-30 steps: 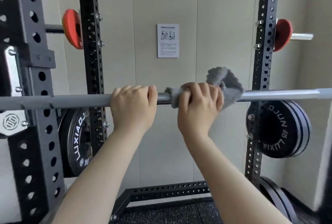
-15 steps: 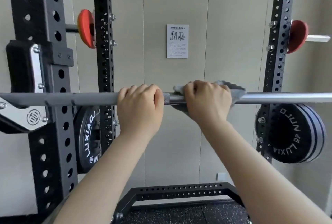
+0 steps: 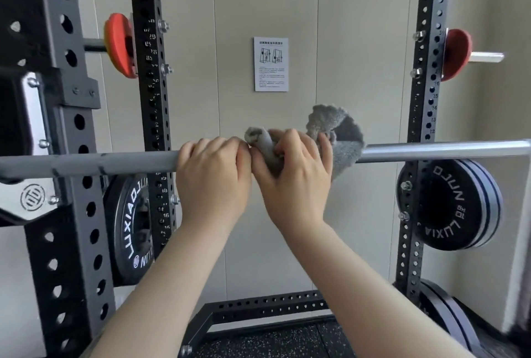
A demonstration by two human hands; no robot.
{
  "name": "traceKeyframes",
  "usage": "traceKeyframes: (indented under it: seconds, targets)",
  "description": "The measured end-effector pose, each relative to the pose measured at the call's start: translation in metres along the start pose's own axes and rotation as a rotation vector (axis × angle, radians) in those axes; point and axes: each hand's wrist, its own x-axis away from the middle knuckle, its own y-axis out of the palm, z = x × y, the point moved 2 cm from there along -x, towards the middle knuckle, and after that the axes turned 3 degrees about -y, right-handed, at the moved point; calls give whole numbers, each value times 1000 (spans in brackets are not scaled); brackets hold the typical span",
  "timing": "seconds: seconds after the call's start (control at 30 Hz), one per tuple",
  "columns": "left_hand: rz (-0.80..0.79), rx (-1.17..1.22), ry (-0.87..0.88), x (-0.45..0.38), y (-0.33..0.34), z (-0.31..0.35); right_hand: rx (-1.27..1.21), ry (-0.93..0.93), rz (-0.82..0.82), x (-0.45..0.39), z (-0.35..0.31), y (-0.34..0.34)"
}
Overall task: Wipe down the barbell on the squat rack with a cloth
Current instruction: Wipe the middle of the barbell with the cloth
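On the far left a black rack post [image 3: 71,214] full of round holes holds up one end of the bar [image 3: 115,163]. The bar is long and grey and it runs flat from left to right, straight across in front of the person. Behind it on the left hangs a black plate [image 3: 129,228] with white letters, and higher up sits a red plate [image 3: 117,44]. Next comes the left hand [image 3: 214,176]. Its fingers [image 3: 218,143] are curled over the top of the bar and grip the bare metal, with no cloth under them. Right beside it, touching it, is the right hand [image 3: 291,176]. Its fingers [image 3: 298,139] are curled round the grey cloth [image 3: 344,153] and squeeze it onto the bar. The cloth is wrapped about the bar under that hand, a small bit pokes out on the left by the other hand, and a big fluffy flap sticks up and hangs out on the right. The right hand is the one on the cloth, so it looks like the one that does the rubbing, while the left hand seems to keep the bar from rolling. Since the bar lies sideways, the cloth can only slide along it, left or right. To the right of the cloth the bar is shiny and bare all the way to the edge of the view, so that long part may be the next bit to wipe. Past it stand another rack post [image 3: 425,99], a second red plate [image 3: 457,53] and more black plates [image 3: 448,202].
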Motion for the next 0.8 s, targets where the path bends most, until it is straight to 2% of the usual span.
traceKeyframes:
  seconds: [0.1, 0.23, 0.33, 0.4, 0.47, 0.53, 0.6, 0.67, 0.73, 0.8]
  targets:
    - [-33, 11, 22, -1, -1, -2, -8, -93, -57, -3, 17, -11]
    - [-38, 24, -1, -1, 0, -1, 123, 86, -126, -22, 57, -30]
    - [-14, 18, -21, -1, 0, 2, 231, 173, -141, -26, 37, -15]
    - [-14, 8, -27, -1, 1, 2, 199, 106, -122, -16, 14, -5]
    - [-15, 1, -22, -1, 1, 1, 167, -41, -168, -7, 12, -4]
    - [-16, 10, -30, 0, 1, 2, 153, -227, -227, -10, 36, -14]
    - [-10, 25, -51, -2, 1, 4, 209, -302, -224, -18, 70, -31]
    - [-9, 20, -68, -2, 1, 5, 274, -213, -168, -26, 97, -48]
    - [-3, -7, -107, -4, 3, 9, 342, 2, -172, -37, 102, -53]
    - [-4, -25, -167, -6, 7, 19, 371, 143, -379, -48, 90, -37]
